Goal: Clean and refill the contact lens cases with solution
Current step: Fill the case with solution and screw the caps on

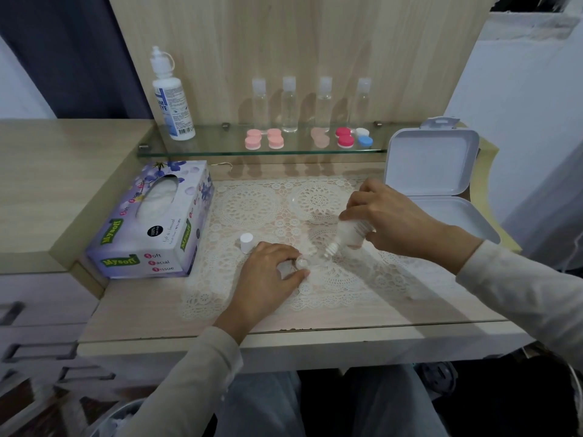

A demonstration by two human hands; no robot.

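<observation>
White solution bottle point(350, 233), likely light and squeezable, tilted nozzle-down in right grip point(388, 216), fingers curled round body. Left grip point(268, 272) pinched small pale lens case point(302, 264) on lace mat point(252, 209), mid-desk point(142, 310); probably slippery, best held by rim.

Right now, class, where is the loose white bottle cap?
In the head view the white cap stands on the lace mat, left of centre, between the tissue box and the left hand.

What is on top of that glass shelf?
The glass shelf holds a large solution bottle, four small clear bottles and five capped lens cases in pink, beige, red and white-blue. Their caps hide whatever is inside.
</observation>
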